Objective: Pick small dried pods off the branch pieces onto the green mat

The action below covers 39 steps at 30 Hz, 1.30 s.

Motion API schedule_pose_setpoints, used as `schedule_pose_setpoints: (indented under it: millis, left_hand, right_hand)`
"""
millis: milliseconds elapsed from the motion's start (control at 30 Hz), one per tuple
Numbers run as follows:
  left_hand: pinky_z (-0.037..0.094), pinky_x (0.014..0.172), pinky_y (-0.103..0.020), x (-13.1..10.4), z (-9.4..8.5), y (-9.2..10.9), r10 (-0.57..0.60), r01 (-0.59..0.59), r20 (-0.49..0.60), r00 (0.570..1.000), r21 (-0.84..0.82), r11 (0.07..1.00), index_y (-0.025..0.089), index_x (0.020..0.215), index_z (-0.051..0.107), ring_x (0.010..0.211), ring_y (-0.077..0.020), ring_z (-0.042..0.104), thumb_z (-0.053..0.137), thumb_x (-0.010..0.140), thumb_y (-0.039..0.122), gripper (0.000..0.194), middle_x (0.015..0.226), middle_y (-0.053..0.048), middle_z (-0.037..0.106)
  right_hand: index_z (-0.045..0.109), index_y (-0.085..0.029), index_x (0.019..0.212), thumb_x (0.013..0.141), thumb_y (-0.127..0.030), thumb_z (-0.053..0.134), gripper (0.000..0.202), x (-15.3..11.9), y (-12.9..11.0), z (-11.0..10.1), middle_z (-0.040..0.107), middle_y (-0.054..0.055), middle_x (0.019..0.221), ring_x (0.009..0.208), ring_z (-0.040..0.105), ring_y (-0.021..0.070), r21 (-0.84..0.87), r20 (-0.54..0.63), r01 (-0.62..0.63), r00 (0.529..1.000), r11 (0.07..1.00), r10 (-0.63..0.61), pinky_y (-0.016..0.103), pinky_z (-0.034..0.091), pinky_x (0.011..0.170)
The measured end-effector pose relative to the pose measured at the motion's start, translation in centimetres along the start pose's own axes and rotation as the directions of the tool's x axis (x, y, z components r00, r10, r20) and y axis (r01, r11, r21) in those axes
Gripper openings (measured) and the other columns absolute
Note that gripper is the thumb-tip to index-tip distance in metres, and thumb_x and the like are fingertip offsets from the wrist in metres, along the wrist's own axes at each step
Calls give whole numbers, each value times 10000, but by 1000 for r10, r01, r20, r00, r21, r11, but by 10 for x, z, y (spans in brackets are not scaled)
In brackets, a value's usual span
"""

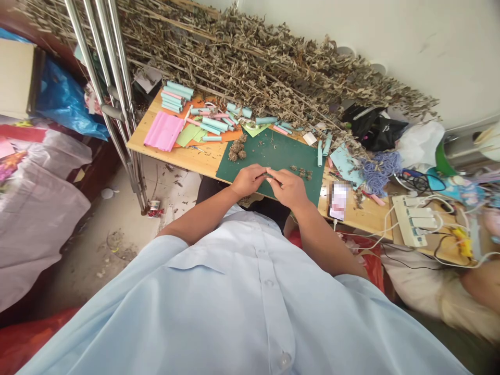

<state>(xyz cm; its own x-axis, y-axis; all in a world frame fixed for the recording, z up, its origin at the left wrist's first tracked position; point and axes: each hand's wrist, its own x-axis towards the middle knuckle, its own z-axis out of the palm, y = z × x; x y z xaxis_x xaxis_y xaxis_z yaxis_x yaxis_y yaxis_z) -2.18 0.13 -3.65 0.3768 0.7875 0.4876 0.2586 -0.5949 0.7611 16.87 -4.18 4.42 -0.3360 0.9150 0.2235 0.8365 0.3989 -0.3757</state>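
Note:
My left hand (pixel 249 179) and my right hand (pixel 288 186) meet at the near edge of a dark green cutting mat (pixel 273 151). Thumbs and fingers of both are pinched together, fingertips touching. A small dark bit shows between them, too small and covered to name. Beyond my left hand lies a small pile of brown balls of dried plant (pixel 237 149). Loose crumbs of dried leaf (pixel 300 172) are scattered on the mat just past my right hand.
Dried plant stalks (pixel 253 57) lean along the table's back. Rolled blue paper tubes (pixel 214 125) and pink paper (pixel 164 130) lie left. Rightward are a phone (pixel 339 200), purple yarn (pixel 380 169) and a power strip (pixel 414 221). Metal crutches (pixel 113 94) stand left.

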Motion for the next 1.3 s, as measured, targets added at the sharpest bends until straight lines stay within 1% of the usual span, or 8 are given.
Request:
schedule_pose_setpoints:
  millis: [100, 233, 433, 733, 933, 1100, 1167, 1300]
  left_hand:
    - [564, 932, -341, -1, 2, -2, 3, -3, -8, 1000, -8, 1000, 176, 1188, 760, 1015, -209, 700, 542, 1054, 322, 295, 1068, -117, 762]
    - [575, 954, -346, -2, 5, -6, 10, -10, -32, 999, -12, 1000, 166, 1219, 762, 1041, -207, 714, 560, 1051, 327, 308, 1100, -128, 769]
    - [589, 958, -358, -3, 6, -9, 25, -25, -46, 999, -13, 1000, 172, 1220, 773, 1053, -210, 726, 571, 1042, 292, 294, 1111, -131, 778]
    - [596, 961, -366, -4, 8, -12, 20, -20, -39, 999, -2, 1000, 161, 1210, 780, 1062, -214, 732, 572, 1006, 217, 297, 1125, -135, 779]
    - [582, 944, -362, -2, 4, -5, 25, -25, -20, 999, -23, 999, 176, 1156, 787, 1030, -213, 719, 564, 1005, 228, 274, 1088, -116, 783]
    - [568, 910, -349, 1, -2, 3, 3, -3, -2, 1000, -47, 999, 177, 1077, 790, 982, -206, 702, 537, 1034, 281, 277, 1024, -106, 772]
    - [566, 906, -350, 1, -2, 4, -11, 10, -7, 1000, -48, 999, 174, 1056, 787, 973, -207, 700, 542, 1043, 319, 285, 1008, -109, 768]
    - [566, 907, -356, 1, -1, 2, -17, 16, -29, 999, -46, 999, 170, 1034, 782, 968, -211, 699, 611, 1028, 388, 277, 1000, -114, 767]
  right_hand:
    - [753, -254, 1328, 1060, -385, 530, 372, -2, -2, -1, 794, 81, 1127, 1002, 733, 236, 16, -21, -1, 1000, 1000, 1, 342, 588, 859]
    - [784, -257, 1248, 1063, -365, 520, 340, -4, -4, -1, 799, 73, 1102, 979, 737, 226, 17, -22, 9, 1000, 1000, -8, 336, 582, 858]
    - [804, -273, 1181, 1060, -363, 529, 314, -1, -6, -2, 802, 69, 1097, 971, 738, 225, 3, -16, 25, 1000, 1000, -25, 334, 576, 838]
    - [812, -293, 1171, 1044, -334, 545, 299, 0, -7, -5, 801, 55, 1095, 944, 735, 224, -40, 25, 43, 999, 998, -42, 327, 563, 791]
    - [811, -297, 1122, 1024, -333, 583, 251, 7, -7, -6, 802, 45, 1092, 966, 734, 234, 0, 59, 11, 998, 1000, -11, 340, 571, 817]
    - [811, -301, 1057, 986, -319, 641, 185, 17, -10, -8, 809, 32, 1049, 940, 739, 247, 26, 103, -40, 994, 999, 37, 367, 578, 819]
    - [812, -297, 1062, 989, -325, 636, 193, 18, -9, -11, 812, 37, 1053, 948, 744, 245, 66, 86, -31, 996, 997, 25, 375, 584, 842]
    - [812, -269, 1066, 1007, -353, 596, 239, 13, -4, -15, 819, 63, 1061, 973, 751, 256, 148, -46, -48, 997, 988, 56, 407, 596, 894]
